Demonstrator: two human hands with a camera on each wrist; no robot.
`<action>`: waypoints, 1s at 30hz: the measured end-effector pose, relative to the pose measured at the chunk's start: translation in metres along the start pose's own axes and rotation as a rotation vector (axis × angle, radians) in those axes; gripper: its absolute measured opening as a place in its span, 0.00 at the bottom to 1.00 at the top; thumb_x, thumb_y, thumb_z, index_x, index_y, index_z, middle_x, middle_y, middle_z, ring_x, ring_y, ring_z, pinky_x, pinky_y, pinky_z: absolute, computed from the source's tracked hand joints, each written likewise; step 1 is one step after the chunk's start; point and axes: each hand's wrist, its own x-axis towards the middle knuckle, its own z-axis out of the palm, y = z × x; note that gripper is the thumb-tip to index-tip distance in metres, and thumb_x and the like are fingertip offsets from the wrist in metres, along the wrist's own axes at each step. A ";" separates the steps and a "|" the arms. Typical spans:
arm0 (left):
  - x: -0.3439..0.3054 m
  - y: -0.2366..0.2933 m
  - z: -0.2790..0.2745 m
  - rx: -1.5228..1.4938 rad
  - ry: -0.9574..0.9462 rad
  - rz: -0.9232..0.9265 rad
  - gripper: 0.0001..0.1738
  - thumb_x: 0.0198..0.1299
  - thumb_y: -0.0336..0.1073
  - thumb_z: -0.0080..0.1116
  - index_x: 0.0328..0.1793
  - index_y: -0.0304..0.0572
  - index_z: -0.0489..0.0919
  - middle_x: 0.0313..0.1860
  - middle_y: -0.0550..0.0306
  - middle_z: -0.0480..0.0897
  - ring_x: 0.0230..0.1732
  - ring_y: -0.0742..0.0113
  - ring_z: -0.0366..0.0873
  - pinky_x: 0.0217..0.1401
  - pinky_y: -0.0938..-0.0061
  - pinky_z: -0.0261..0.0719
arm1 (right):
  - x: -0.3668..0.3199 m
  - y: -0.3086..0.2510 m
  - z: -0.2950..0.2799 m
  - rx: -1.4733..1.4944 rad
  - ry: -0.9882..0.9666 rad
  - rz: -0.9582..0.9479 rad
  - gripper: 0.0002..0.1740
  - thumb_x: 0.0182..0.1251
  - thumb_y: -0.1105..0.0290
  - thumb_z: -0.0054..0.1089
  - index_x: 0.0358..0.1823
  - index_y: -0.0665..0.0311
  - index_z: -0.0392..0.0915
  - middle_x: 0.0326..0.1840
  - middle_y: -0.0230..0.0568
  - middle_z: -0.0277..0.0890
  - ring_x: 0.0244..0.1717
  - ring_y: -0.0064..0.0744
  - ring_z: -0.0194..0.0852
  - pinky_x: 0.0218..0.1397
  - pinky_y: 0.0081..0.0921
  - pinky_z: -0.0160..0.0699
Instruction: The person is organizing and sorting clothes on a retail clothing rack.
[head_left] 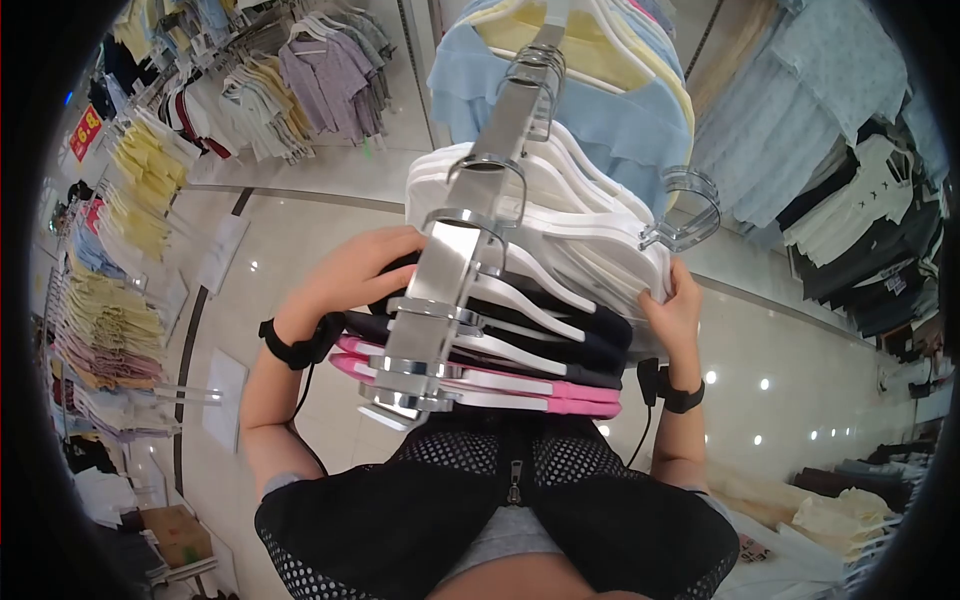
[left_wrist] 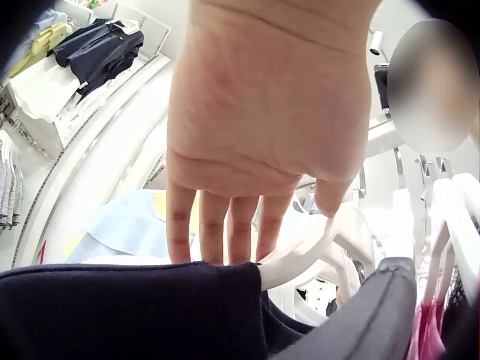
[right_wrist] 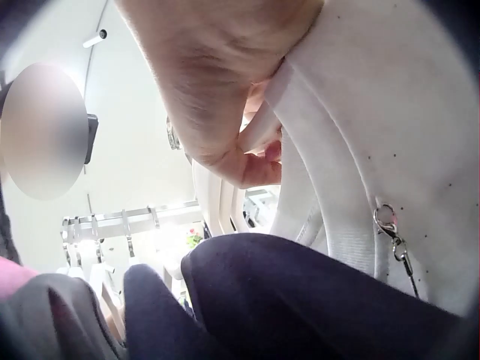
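Hands bracketed the rack (head_left: 440, 285) — left hand (head_left: 350, 275) flat-fingered on navy tops (head_left: 590, 335), right hand (head_left: 675, 305) gripping white tops (head_left: 610, 250) — sorting seemingly midway.

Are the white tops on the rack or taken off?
On: the white tops hang in a row from the metal rack arm; the right hand grips them.

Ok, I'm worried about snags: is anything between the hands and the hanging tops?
Nothing visible. The left hand rests directly on the navy top, and the right hand grips the white tops at their edge. The metal rail runs between the two hands, not across either hold.
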 end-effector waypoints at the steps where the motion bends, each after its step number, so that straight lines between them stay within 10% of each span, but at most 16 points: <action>1: 0.002 0.002 -0.002 -0.043 -0.030 -0.022 0.19 0.62 0.41 0.51 0.53 0.35 0.74 0.46 0.42 0.77 0.48 0.42 0.74 0.52 0.60 0.71 | -0.004 0.006 -0.003 0.031 0.036 -0.015 0.17 0.39 0.73 0.63 0.34 0.68 0.70 0.23 0.50 0.71 0.22 0.44 0.68 0.32 0.27 0.71; 8: 0.007 0.045 0.010 -0.226 0.076 -0.204 0.26 0.54 0.43 0.62 0.56 0.35 0.75 0.51 0.45 0.79 0.52 0.48 0.76 0.58 0.62 0.71 | -0.045 0.046 -0.032 0.073 0.042 0.082 0.18 0.39 0.73 0.65 0.33 0.70 0.70 0.22 0.50 0.70 0.21 0.36 0.64 0.31 0.27 0.70; 11: 0.012 0.059 0.012 -0.354 0.137 -0.383 0.27 0.53 0.40 0.69 0.57 0.35 0.74 0.50 0.53 0.79 0.49 0.67 0.76 0.54 0.69 0.72 | -0.066 0.067 -0.051 -0.067 0.000 0.157 0.20 0.38 0.73 0.66 0.36 0.70 0.72 0.22 0.49 0.71 0.22 0.35 0.66 0.32 0.26 0.71; 18: 0.004 -0.003 0.018 -0.656 0.034 -0.373 0.29 0.50 0.37 0.72 0.57 0.34 0.75 0.50 0.58 0.78 0.50 0.70 0.73 0.55 0.74 0.72 | -0.089 0.080 -0.082 -0.012 -0.039 0.303 0.22 0.37 0.76 0.60 0.40 0.73 0.73 0.28 0.45 0.74 0.31 0.27 0.70 0.42 0.23 0.73; 19: 0.002 -0.009 0.024 -0.647 0.002 -0.385 0.34 0.51 0.52 0.69 0.56 0.34 0.76 0.53 0.53 0.77 0.57 0.64 0.70 0.61 0.68 0.64 | -0.094 0.085 -0.084 -0.073 -0.044 0.303 0.21 0.36 0.76 0.60 0.38 0.72 0.72 0.26 0.46 0.72 0.29 0.30 0.69 0.40 0.24 0.72; 22: 0.004 -0.021 0.026 -0.436 -0.033 -0.288 0.36 0.54 0.57 0.64 0.58 0.33 0.74 0.58 0.50 0.74 0.60 0.61 0.68 0.63 0.64 0.62 | -0.105 0.100 -0.092 -0.229 -0.071 0.317 0.19 0.35 0.75 0.62 0.34 0.67 0.70 0.22 0.48 0.70 0.25 0.42 0.70 0.34 0.28 0.71; 30: 0.055 -0.015 0.009 0.148 -0.132 -0.312 0.23 0.70 0.43 0.47 0.62 0.31 0.70 0.52 0.51 0.78 0.53 0.65 0.73 0.62 0.68 0.66 | -0.121 0.111 -0.112 -0.423 -0.068 0.334 0.17 0.34 0.74 0.64 0.29 0.63 0.67 0.20 0.49 0.70 0.25 0.55 0.72 0.30 0.37 0.70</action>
